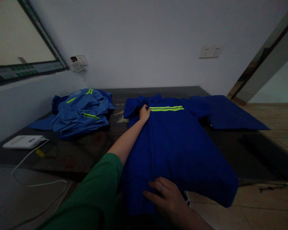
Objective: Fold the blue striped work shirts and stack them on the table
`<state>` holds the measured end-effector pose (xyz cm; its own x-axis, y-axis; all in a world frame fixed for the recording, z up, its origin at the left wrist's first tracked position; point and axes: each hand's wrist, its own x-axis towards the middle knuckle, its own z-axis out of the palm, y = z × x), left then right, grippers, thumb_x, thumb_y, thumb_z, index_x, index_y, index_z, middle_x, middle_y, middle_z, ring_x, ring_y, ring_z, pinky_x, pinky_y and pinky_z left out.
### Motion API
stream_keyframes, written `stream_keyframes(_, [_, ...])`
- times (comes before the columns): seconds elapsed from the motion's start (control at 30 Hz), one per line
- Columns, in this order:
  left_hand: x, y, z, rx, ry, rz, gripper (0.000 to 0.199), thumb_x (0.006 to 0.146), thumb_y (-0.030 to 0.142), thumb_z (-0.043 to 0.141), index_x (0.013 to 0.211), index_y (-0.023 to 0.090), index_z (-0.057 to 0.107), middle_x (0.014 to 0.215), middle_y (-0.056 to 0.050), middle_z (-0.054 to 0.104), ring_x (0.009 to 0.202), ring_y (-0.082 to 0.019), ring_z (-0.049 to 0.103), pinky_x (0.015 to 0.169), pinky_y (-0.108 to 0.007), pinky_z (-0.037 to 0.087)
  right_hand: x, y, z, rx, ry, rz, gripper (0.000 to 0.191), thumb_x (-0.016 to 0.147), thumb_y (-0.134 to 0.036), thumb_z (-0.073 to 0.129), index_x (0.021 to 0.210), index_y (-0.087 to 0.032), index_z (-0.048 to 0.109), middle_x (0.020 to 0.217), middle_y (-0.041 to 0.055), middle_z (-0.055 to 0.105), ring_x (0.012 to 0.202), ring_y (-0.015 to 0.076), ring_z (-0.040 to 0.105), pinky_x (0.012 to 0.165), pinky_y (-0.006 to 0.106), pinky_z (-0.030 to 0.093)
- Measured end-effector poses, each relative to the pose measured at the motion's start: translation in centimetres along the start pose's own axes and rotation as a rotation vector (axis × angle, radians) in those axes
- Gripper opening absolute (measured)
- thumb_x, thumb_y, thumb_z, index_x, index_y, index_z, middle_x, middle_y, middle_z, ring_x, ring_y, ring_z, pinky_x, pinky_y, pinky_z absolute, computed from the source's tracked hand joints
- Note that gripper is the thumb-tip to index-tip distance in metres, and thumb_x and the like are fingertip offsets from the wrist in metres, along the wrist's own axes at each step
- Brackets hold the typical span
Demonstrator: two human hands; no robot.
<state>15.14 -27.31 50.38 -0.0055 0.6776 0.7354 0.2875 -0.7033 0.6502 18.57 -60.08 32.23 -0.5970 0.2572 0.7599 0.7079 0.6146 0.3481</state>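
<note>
A dark blue work shirt (180, 143) with yellow-green stripes across one chest side lies spread on the dark table, collar away from me. Its lower edge hangs over the table's front. My left hand (144, 113) is closed on the shirt's front edge at chest height, beside the stripes, with the fingertips partly hidden. Nearer to me, my right hand (169, 195), with a ring on one finger, rests on the lower front of the shirt. Its fingers are stretched out and a little apart.
Crumpled blue garments (83, 111) with yellow-green stripes lie in a pile at left. A white power bank (24, 141) with a cable sits on the table (84, 156). Another dark blue garment (232, 111) lies flat at right. A wall stands behind.
</note>
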Motion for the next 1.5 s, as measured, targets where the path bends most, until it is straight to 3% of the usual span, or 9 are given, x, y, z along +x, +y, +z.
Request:
stream_keyframes(0.5, [-1.5,2.9,0.2,0.158,-0.065,-0.033,0.017,0.087,0.024,0.053,0.103,0.02,0.06,0.091,-0.007,0.068,0.082,-0.019,0.063,0.071,-0.025,0.044,-0.4,-0.2,-1.0,-0.005,0.07,0.016,0.03,0.092,-0.009,0.04,0.107,-0.017,0.065,0.092,0.0084,0.067,0.083,0.0161,0.06,0.069,0.029,0.053])
stream_keyframes(0.8, [-2.1,1.4,0.9,0.257,-0.107,0.078,0.02,0.086,0.024,0.055,0.104,0.02,0.061,0.092,-0.011,0.067,0.083,-0.024,0.064,0.072,-0.03,0.045,-2.8,0.5,0.7,-0.033,0.012,-0.007,0.027,0.093,-0.013,0.044,0.107,-0.022,0.066,0.101,0.0068,0.067,0.088,0.0164,0.059,0.073,0.031,0.05])
stream_keyframes(1.03, [-1.4,0.3,0.4,0.218,-0.237,0.21,0.021,0.089,0.023,0.052,0.106,0.016,0.061,0.092,-0.013,0.068,0.082,-0.023,0.064,0.075,-0.031,0.046,-3.0,0.8,1.2,-0.056,-0.021,-0.021,0.023,0.096,-0.017,0.045,0.1,-0.023,0.067,0.103,0.0039,0.069,0.088,0.0161,0.057,0.076,0.032,0.046])
stream_keyframes(1.13, [-1.3,0.2,-0.2,0.218,-0.284,0.263,0.022,0.091,0.02,0.045,0.102,0.015,0.064,0.096,-0.013,0.068,0.086,-0.023,0.064,0.08,-0.031,0.046,-3.3,1.0,1.6,-0.051,-0.092,-0.014,0.016,0.094,-0.028,0.052,0.097,-0.022,0.067,0.105,0.0042,0.07,0.081,0.0154,0.059,0.073,0.03,0.047])
stream_keyframes(1.23, [-1.6,0.0,-1.2,0.223,-0.342,0.333,0.024,0.091,0.018,0.045,0.1,0.014,0.067,0.101,-0.012,0.068,0.094,-0.021,0.063,0.089,-0.031,0.045,-3.2,0.9,1.0,-0.039,-0.22,0.021,0.035,0.087,-0.052,0.056,0.097,-0.02,0.067,0.116,0.0063,0.067,0.082,0.0174,0.062,0.071,0.031,0.049])
stream_keyframes(1.37, [-2.2,-1.1,-3.3,0.285,-0.407,0.448,0.03,0.091,0.022,0.046,0.114,0.015,0.064,0.114,-0.011,0.062,0.107,-0.021,0.058,0.099,-0.031,0.041,0.0,1.4,-2.4,0.107,-0.268,-0.047,0.024,0.094,-0.04,0.05,0.096,-0.023,0.067,0.106,-0.0006,0.071,0.073,0.0116,0.065,0.061,0.024,0.048])
stream_keyframes(1.5, [-3.1,-2.2,-5.0,0.353,-0.452,0.511,0.04,0.095,0.031,0.039,0.128,0.015,0.056,0.123,-0.011,0.056,0.112,-0.021,0.056,0.102,-0.032,0.041,8.1,5.8,-4.6,0.214,-0.295,0.108,0.019,0.094,-0.026,0.05,0.102,-0.023,0.067,0.087,-0.0003,0.071,0.075,0.0105,0.065,0.067,0.021,0.05])
